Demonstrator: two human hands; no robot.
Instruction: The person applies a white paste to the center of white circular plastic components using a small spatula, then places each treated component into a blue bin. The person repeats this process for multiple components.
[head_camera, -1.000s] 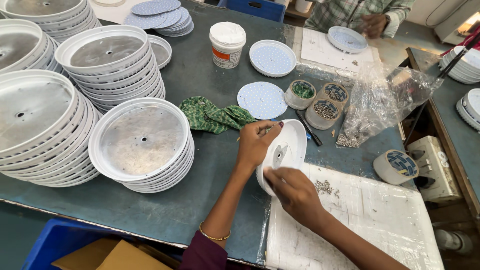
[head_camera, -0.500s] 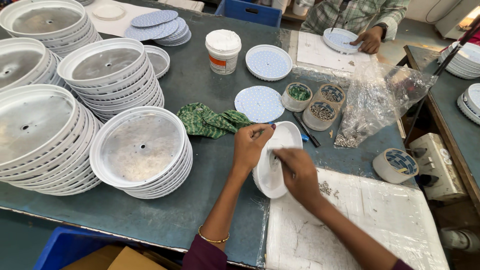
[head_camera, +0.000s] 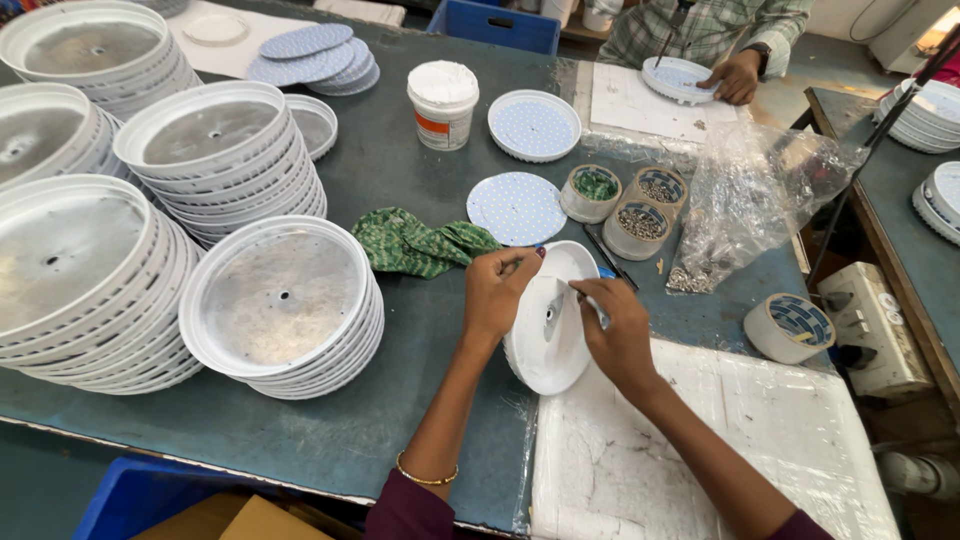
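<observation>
My left hand (head_camera: 502, 290) grips the left rim of a white round housing (head_camera: 551, 335), which is tilted up on edge over the table. My right hand (head_camera: 617, 330) rests on the housing's right side and pinches a thin blue-tipped tool against its inner face. A small hole shows in the housing's centre. A stack of similar white housings with metal discs (head_camera: 280, 305) stands just left of my left arm. A green cloth (head_camera: 415, 243) lies behind my left hand.
More housing stacks (head_camera: 70, 280) fill the left side. A round dotted disc (head_camera: 516, 207), a white tub (head_camera: 443, 103), small tape-roll cups of screws (head_camera: 642, 228), a plastic bag (head_camera: 750, 200) and a white foam sheet (head_camera: 700, 450) surround me. Another person's hand (head_camera: 735, 75) works at the far edge.
The housing has been turned more upright and shifted slightly left. My right hand moved from its lower edge up to its right side.
</observation>
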